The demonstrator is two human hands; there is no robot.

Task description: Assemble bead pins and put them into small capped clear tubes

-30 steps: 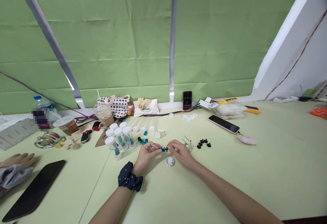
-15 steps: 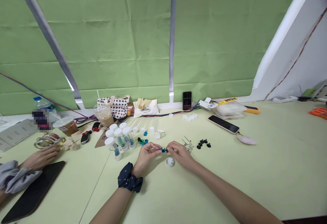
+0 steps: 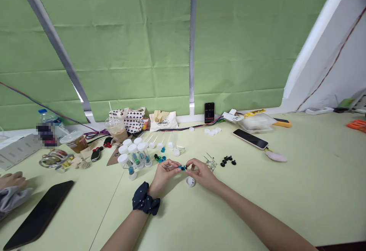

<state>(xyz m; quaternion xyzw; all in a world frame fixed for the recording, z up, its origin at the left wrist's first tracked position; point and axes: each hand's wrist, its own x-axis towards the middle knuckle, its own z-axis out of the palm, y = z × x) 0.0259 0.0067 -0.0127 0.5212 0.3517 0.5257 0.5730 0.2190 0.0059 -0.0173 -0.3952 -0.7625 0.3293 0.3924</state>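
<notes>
Between my two hands is a small blue piece with a dark end (image 3: pixel 183 168); its exact kind is too small to make out. My left hand (image 3: pixel 164 174) pinches its left side, and a thin metal wire shows by those fingers. The fingertips of my right hand (image 3: pixel 203 174) close on the dark right end. Just below the fingers a round white cap (image 3: pixel 190 182) lies with its hollow side up. Bent metal wires (image 3: pixel 211 163) are heaped beyond my right hand, and several black mushroom-shaped pieces (image 3: pixel 228 160) lie right of them. Blue and green pieces (image 3: pixel 160 158) are scattered beyond my left hand.
Several white-capped clear tubes (image 3: pixel 134 150) stand left of my hands. A phone (image 3: pixel 251 139) lies at right; another phone (image 3: pixel 209 112) stands at the back. Drink cups (image 3: pixel 74 142), a car key (image 3: pixel 96 154), a black mat (image 3: pixel 40 214) and another person's hand (image 3: pixel 13 180) are at left.
The other person's hand has drawn back to the left, away from the small items there. My hands stay almost in place, with only a slight shift of my right fingers on the piece.
</notes>
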